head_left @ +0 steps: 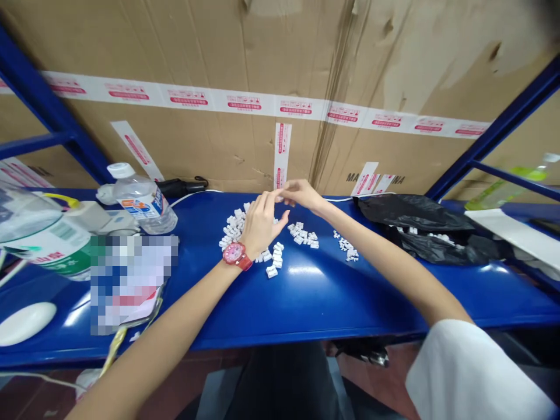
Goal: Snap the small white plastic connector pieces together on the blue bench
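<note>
My left hand, with a red watch at its wrist, reaches over a pile of small white plastic pieces. Its fingers are stretched out and the thumb stands apart. By its fingertips, my right hand is closed in a pinch; whatever is in it is hidden or too small to name. Below the right hand lies a second group of white pieces. Beyond the right forearm is a third cluster of smaller-looking white pieces. A few pieces lie close to the left wrist.
On the blue table, a plastic bottle, a larger bottle, a white mouse and a blurred-out flat item stand left. A black bag with white pieces is right. Cardboard rises behind.
</note>
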The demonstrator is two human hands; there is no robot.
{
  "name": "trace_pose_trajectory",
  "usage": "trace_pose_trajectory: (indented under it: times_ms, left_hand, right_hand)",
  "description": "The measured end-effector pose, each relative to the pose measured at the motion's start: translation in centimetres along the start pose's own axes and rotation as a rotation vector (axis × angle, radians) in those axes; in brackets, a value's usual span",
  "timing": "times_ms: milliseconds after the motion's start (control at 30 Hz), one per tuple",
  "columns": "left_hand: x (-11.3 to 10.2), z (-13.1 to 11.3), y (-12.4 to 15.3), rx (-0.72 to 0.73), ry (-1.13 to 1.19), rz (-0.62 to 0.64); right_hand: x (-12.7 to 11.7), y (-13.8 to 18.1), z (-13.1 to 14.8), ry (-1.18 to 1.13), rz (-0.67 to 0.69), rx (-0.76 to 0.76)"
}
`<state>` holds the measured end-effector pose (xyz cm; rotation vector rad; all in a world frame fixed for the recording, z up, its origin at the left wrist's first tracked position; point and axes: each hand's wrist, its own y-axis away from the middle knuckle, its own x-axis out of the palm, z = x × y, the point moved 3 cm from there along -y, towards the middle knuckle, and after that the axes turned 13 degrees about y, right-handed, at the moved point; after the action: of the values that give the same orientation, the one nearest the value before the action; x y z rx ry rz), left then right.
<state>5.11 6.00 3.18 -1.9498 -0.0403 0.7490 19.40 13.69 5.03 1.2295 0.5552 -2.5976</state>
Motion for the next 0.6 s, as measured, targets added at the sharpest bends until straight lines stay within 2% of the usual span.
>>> trace_pose_trajectory:
  times_ms: [100, 200, 367, 600]
  left_hand:
    - [0.7, -0.6, 0.4, -0.083, 0.217, 0.002]
    - [1.3, -2.3, 0.8, -0.056, 0.329, 0.02]
    - [1.6, -4.4, 1.2, 0.01, 0.285, 0.065]
    - [1.5, -4.0, 1.0, 0.237, 0.126, 0.119]
  right_hand:
    - [-1.9, 4.8, -0.4, -0.373, 0.065, 0.089]
    - [-2.4, 8.4, -0.3, -0.514, 0.068, 0.165]
    - [-1.8, 11.2, -0.5, -0.545, -0.061, 0.211]
    - [-1.5, 12.5, -0.1, -0.361, -0.146, 0.101]
